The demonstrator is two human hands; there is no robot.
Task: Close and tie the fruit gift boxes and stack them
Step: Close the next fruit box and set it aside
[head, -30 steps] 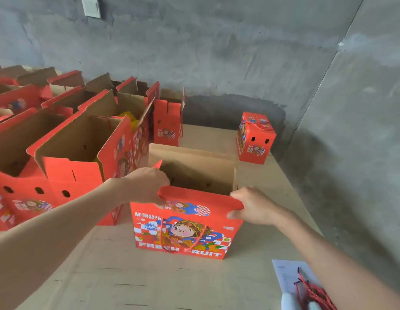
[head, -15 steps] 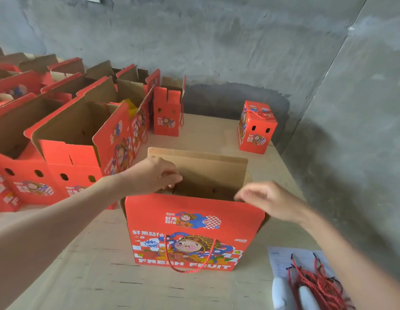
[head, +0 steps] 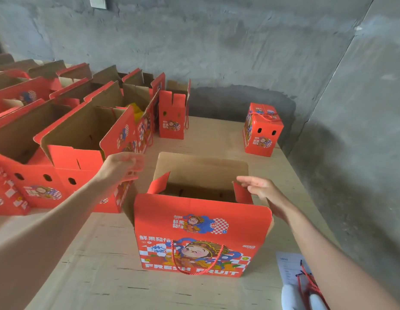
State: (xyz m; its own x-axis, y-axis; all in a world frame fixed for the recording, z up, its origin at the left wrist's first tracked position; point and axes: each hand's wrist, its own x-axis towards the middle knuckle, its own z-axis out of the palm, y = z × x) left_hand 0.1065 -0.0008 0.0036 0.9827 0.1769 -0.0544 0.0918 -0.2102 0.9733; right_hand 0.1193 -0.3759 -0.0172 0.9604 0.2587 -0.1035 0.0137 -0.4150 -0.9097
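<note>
A red fruit gift box [head: 194,238] stands open in front of me on the wooden table [head: 100,271], its tall front and back flaps upright and a red cord handle hanging on its front. Both small side flaps stick up. My left hand [head: 124,166] hovers left of the box, fingers loosely curled, holding nothing. My right hand [head: 260,186] has straight fingers touching the right side flap [head: 241,194]. A closed, tied box [head: 261,129] stands at the far right by the wall.
Several open red boxes [head: 83,139] crowd the left side of the table; one further back shows something yellow inside. A paper sheet [head: 288,265] and a bundle of red cords [head: 306,285] lie at the near right edge. Grey concrete walls close in behind and right.
Both hands have come off the box's top opening; the left drew back to the left, the right moved to the right side flap. The side flaps now stand up.
</note>
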